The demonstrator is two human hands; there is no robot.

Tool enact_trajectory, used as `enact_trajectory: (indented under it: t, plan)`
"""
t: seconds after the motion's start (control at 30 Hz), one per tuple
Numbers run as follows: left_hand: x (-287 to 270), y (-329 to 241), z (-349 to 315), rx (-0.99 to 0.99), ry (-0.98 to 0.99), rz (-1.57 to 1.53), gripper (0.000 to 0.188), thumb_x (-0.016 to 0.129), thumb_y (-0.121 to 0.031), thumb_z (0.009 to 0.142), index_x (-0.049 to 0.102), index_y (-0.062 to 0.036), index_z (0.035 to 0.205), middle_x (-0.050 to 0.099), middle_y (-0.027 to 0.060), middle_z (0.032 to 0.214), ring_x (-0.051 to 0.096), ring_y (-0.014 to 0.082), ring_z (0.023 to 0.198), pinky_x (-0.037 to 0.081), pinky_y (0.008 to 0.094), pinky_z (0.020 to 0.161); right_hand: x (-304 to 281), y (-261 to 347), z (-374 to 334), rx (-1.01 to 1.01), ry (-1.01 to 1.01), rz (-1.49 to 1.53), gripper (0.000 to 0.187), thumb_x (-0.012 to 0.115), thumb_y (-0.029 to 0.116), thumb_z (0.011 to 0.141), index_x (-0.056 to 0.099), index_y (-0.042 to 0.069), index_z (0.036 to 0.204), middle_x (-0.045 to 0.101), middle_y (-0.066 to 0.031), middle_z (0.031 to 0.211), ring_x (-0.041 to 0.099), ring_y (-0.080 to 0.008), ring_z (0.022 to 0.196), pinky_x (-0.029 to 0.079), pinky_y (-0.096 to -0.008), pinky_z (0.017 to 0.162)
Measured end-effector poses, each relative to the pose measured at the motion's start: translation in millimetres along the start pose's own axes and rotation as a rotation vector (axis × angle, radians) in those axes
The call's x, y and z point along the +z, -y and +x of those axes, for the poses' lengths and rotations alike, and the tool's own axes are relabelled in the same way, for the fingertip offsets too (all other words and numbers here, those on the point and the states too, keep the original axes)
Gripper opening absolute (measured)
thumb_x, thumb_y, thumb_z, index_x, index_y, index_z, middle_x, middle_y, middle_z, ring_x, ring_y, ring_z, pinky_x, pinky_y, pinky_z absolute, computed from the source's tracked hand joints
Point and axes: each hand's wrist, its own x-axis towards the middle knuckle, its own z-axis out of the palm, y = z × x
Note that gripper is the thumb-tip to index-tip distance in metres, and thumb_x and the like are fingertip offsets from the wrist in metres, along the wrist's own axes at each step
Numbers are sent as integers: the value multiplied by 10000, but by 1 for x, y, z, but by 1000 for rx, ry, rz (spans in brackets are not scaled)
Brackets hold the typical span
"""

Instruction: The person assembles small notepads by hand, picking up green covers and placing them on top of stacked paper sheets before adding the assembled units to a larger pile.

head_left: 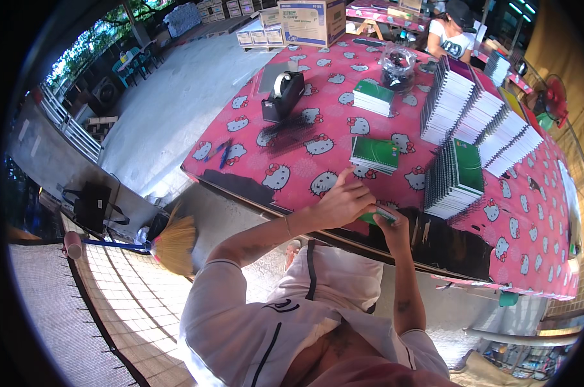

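Observation:
In front of me, at the table's near edge, my right hand (394,227) grips a small green-covered notebook (369,218). My left hand (347,201) is over its left end, index finger stretched out and the other fingers loosely bent; the thumb is hidden. Just beyond my hands lies a short stack of green spiral notebooks (377,155). To the right stands a taller stack of green notebooks (466,166) with black coils along one side. Loose black spiral coils (291,134) lie in a heap to the left.
A black tape dispenser (283,97), blue-handled pliers (225,155), another green-topped stack (373,97) and a clear bag of dark coils (398,68) sit on the pink patterned tablecloth (253,145). Tall notebook stacks (476,109) fill the right. A co-worker (452,35) sits beyond. A broom (175,244) leans left.

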Motion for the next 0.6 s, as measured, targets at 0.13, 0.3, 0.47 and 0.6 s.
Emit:
enact_trajectory:
  t: [0.13,0.3,0.47,0.6]
  plan:
    - [48,-20,-11,-21,-507,174,723,544,-507,931,411,-10,1439,401,201,1494,368,343,1398,212,636,1113,6,-1,-1,-6,-10,6,258,665,70,920,667,-25,1159,704,-58,997,605,-99,924,491,-282,843]
    - [90,-37,-25,-5,-490,121,850,487,-602,913,352,24,1472,314,226,1553,278,377,1455,187,645,1116,3,-10,1,-140,-32,-133,250,660,57,904,669,-31,1138,720,-85,989,626,-120,925,498,-300,857]
    - [105,-33,-28,40,-459,142,832,483,-585,919,353,21,1475,317,224,1552,276,387,1453,184,653,1111,1,-6,4,-148,45,-177,281,666,50,863,678,-4,1139,726,-148,994,656,-145,936,507,-314,865]
    - [63,-32,-2,-53,-458,204,823,482,-574,915,361,15,1477,296,215,1568,266,357,1465,143,639,1132,1,-12,5,-96,38,-193,302,663,57,859,673,-5,1155,715,-185,935,661,-141,858,521,-316,793]
